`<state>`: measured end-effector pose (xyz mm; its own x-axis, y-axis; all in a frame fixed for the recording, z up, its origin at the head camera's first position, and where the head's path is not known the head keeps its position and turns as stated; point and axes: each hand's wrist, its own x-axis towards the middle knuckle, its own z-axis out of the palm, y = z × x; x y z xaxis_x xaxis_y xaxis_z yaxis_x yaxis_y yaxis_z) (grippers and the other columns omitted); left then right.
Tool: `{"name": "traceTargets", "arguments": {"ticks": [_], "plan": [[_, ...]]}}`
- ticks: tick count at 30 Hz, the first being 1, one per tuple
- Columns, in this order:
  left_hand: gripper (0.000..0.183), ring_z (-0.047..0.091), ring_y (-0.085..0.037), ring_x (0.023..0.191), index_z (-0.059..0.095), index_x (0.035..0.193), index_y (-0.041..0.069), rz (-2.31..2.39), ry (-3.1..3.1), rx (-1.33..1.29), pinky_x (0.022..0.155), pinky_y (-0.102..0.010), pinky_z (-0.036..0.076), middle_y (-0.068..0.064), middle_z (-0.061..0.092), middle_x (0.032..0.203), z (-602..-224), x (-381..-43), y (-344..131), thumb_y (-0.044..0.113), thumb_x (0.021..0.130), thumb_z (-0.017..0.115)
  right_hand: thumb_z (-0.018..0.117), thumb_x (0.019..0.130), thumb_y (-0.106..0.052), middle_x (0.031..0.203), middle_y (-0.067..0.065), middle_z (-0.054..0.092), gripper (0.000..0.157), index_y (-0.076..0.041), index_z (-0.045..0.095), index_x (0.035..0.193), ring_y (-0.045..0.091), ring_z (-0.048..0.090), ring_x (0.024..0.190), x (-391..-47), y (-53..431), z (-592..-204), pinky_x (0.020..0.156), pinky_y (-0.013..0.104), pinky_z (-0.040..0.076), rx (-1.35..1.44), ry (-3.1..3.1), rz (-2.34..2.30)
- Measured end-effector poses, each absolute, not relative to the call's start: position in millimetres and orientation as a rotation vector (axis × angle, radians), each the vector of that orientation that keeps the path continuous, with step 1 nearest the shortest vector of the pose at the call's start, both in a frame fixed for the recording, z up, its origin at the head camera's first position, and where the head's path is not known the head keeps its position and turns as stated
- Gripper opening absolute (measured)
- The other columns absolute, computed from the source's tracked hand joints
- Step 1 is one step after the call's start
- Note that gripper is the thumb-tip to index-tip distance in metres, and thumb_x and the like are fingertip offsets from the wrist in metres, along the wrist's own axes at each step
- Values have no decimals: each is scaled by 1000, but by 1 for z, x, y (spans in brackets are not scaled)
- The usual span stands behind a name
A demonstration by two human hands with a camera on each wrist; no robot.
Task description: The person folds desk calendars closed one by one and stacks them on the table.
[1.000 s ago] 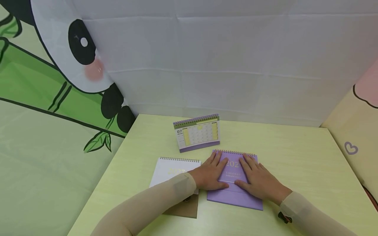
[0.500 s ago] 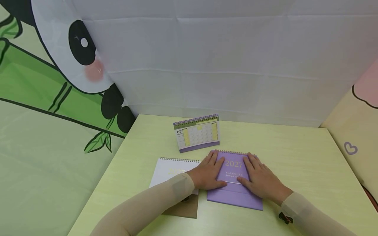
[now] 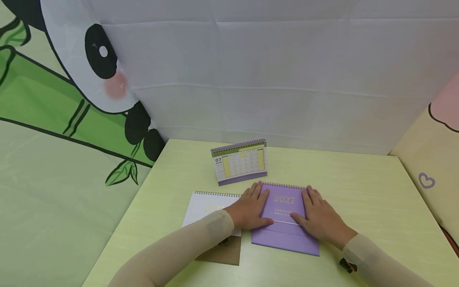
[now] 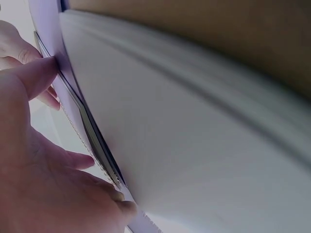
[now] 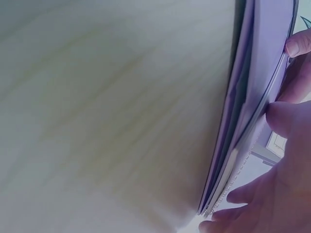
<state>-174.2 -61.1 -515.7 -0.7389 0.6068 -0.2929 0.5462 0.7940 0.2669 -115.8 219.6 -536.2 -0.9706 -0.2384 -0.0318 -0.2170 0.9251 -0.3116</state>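
A purple 2027 desk calendar (image 3: 284,235) lies flattened on the table, its wire spiral along the far edge. My left hand (image 3: 250,210) rests on its left side with fingers straight and pointing away from me. On the right side lies my right hand (image 3: 322,218), fingers extended, thumb reaching inward over the cover. The gold year print shows between the hands. In the left wrist view, my left thumb (image 4: 41,73) touches the purple calendar's cover. The right wrist view shows thin layers of the calendar (image 5: 233,126) stacked at its edge, beside my right hand (image 5: 282,184).
A white spiral calendar (image 3: 201,209) with a brown lower flap (image 3: 226,253) lies to the left, partly under my left forearm. Behind stands an upright calendar (image 3: 244,162) showing month 07. A pale cloth wall (image 3: 272,79) rises at the back of the yellowish table (image 3: 365,191).
My hands have slid apart, the left one leftward and the right one rightward, uncovering more of the purple cover. The calendars have stayed in place.
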Motion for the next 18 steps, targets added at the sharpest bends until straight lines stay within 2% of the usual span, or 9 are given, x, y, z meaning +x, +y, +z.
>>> {"name": "traceTargets", "arguments": {"ticks": [12, 18], "plan": [[128, 4, -36, 190, 13, 189, -1, 193, 2665, 771, 156, -53, 10, -22, 4, 201, -513, -174, -67, 83, 107, 66, 62, 119, -57, 182, 53, 23, 107, 28, 26, 172, 73, 25, 173, -115, 223, -533, 136, 85, 35, -189, 2995, -477], [135, 7, -36, 190, 20, 187, -3, 219, 2692, 692, 156, -52, 10, -23, 7, 200, -514, -174, -69, 90, 101, 68, 61, 119, -59, 180, 55, 25, 107, 31, 29, 169, 74, 27, 172, -116, 226, -536, 136, 85, 37, -137, 3006, -434]]}}
